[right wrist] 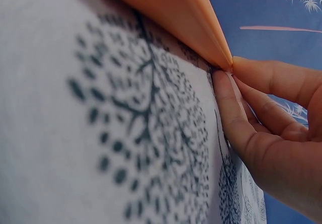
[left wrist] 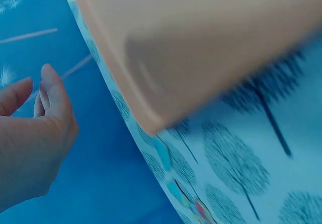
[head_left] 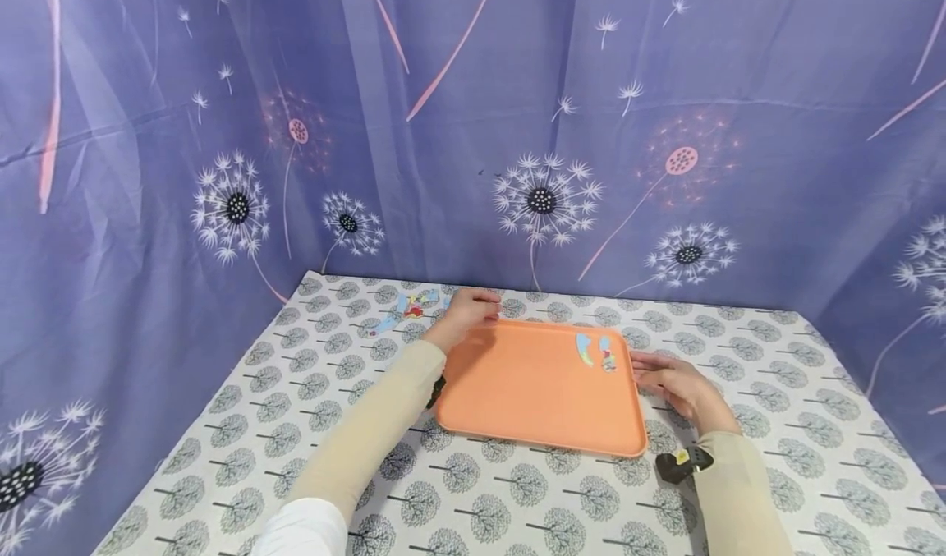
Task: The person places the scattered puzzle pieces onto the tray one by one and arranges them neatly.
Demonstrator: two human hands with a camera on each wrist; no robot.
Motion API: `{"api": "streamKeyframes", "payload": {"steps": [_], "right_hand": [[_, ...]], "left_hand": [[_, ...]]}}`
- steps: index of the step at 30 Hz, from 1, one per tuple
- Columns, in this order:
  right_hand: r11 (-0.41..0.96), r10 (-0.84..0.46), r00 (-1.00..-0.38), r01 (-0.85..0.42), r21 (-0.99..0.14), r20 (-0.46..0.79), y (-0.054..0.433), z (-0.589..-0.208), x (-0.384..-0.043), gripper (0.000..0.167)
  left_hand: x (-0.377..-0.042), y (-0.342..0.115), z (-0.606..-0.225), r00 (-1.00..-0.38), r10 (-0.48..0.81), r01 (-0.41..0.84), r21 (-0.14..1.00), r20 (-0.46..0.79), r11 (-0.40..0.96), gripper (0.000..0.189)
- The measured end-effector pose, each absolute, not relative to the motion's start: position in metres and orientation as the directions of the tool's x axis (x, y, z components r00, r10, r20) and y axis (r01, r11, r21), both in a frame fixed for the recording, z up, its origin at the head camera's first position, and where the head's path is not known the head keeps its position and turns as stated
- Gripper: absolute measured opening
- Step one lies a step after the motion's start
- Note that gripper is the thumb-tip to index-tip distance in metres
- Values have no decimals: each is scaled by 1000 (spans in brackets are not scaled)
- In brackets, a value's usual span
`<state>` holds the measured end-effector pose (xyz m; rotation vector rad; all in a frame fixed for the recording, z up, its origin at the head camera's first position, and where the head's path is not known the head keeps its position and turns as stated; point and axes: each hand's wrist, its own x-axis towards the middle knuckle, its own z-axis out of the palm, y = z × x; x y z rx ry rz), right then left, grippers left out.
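The orange tray (head_left: 539, 383) lies on the patterned cloth, its upper right corner carrying two small flat printed pieces, a light blue and green one (head_left: 585, 349) and a multicoloured one (head_left: 608, 355). Just beyond the tray's far left corner is my left hand (head_left: 469, 314). In the left wrist view this hand (left wrist: 40, 133) is apart from the tray, fingers bent loosely around nothing. At the tray's right rim, my right hand (head_left: 676, 388) pinches the edge. The right wrist view shows the fingertips (right wrist: 241, 65) on both sides of the rim.
Several more flat printed pieces (head_left: 414, 305) in light blue, red and yellow lie on the cloth behind the left forearm. The tree-print cloth (head_left: 517, 498) covers the table. A purple dandelion curtain (head_left: 473, 170) hangs along the back and sides.
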<state>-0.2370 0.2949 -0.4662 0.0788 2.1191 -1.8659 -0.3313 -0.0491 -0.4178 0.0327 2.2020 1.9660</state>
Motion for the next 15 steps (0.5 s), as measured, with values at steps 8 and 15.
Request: {"api": "streamKeyframes", "payload": {"steps": [8,15], "right_hand": [[143,-169,-950,240,-960,-263,295,-467,-237,66],[136,-170,-949,244,-960,-266,295,-468,-237,65]], "left_hand": [[-330,-87,-418,-984,108,-122,980,-139,157,30],[-329,-126,-422,-989,47,-128,977,-138,173,35]]}}
